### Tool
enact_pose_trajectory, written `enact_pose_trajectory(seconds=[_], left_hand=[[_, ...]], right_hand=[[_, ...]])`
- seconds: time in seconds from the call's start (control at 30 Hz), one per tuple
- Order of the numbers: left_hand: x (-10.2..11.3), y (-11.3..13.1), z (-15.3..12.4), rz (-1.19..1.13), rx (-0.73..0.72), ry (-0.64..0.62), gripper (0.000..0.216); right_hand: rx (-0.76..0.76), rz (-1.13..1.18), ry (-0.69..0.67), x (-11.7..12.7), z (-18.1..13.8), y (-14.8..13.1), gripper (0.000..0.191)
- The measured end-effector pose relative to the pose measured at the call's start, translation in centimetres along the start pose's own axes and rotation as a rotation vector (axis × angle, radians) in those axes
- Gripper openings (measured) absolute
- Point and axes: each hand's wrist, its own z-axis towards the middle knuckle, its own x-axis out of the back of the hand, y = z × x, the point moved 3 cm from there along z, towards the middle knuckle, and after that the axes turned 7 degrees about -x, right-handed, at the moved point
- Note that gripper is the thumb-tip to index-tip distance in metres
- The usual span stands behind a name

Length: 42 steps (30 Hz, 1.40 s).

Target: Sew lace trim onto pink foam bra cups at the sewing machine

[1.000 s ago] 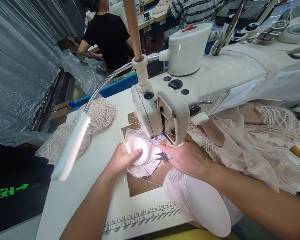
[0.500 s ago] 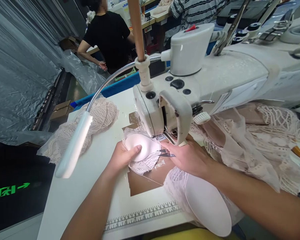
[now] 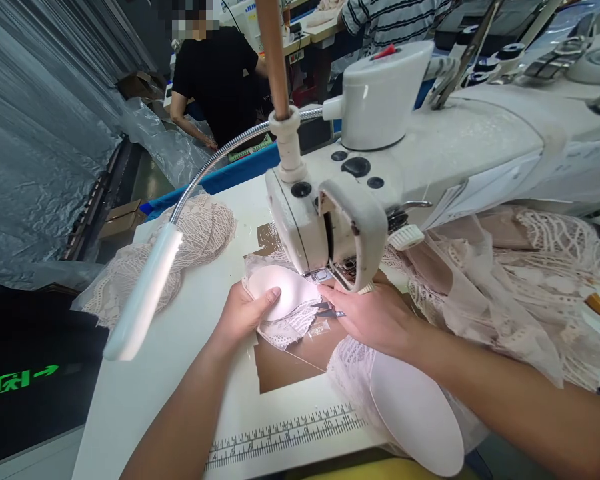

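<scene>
Under the head of a white sewing machine [image 3: 293, 220] lies a pale pink bra cup [image 3: 294, 288] with lace along its lower edge. My left hand [image 3: 245, 312] grips the cup's left side, thumb pressed on top and the other fingers beneath. My right hand [image 3: 373, 313] is closed around small thread snips [image 3: 326, 312], whose dark blades point left at the lace edge. Its index fingertip touches the cup's right end beside the presser foot, which the machine head partly hides. A second padded cup [image 3: 415, 410] with lace hangs over the table's front edge, below my right forearm.
Lace pieces [image 3: 200, 230] are heaped at the back left, behind a lit gooseneck lamp [image 3: 145, 293]. More lace and mesh fabric [image 3: 500, 280] lies to the right. A printed ruler [image 3: 285, 437] runs along the front edge. A person in black [image 3: 215, 80] is beyond the table.
My right hand and the snips have shifted very slightly left along the lace edge. The left hand keeps its hold. The person in black has moved an arm.
</scene>
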Motion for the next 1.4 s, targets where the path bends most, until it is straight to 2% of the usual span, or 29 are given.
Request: enact_pose_trajectory(seconds=[0.4,0.57,0.83,0.97,1.17,1.27,1.4], left_hand=[[0.2,-0.1,0.2,-0.035,-0.056,0.097,0.052],[0.2,-0.2,0.0,-0.003,-0.086,0.118,0.048],[0.0,-0.2,-0.3,-0.027,-0.142,0.225,0.048],[1.0,0.6,-2.6,-0.087,-0.125,0.293,0.052],[2.4,1.3,-8.6,-0.159,-0.122,0.355,0.053],[2.5,1.2,-11.0,-0.149,-0.149,0.413,0.052],[2.2,0.5,-12.5,-0.166,-0.176,0.467,0.053]], right_hand=[[-0.026,-0.022,-0.054,-0.2,-0.1,-0.1,0.044],[-0.045,0.039,-0.071,-0.1,0.0,0.0,0.045],[-0.071,0.208,0.016,0.0,-0.1,0.1,0.039],[-0.040,0.280,0.051,0.3,-0.3,0.0,0.040],[0.007,0.352,0.060,1.0,-0.7,0.0,0.044],[0.021,0.375,0.075,1.0,-0.9,0.2,0.043],[0.065,0.379,0.078,1.3,-0.8,0.4,0.040]])
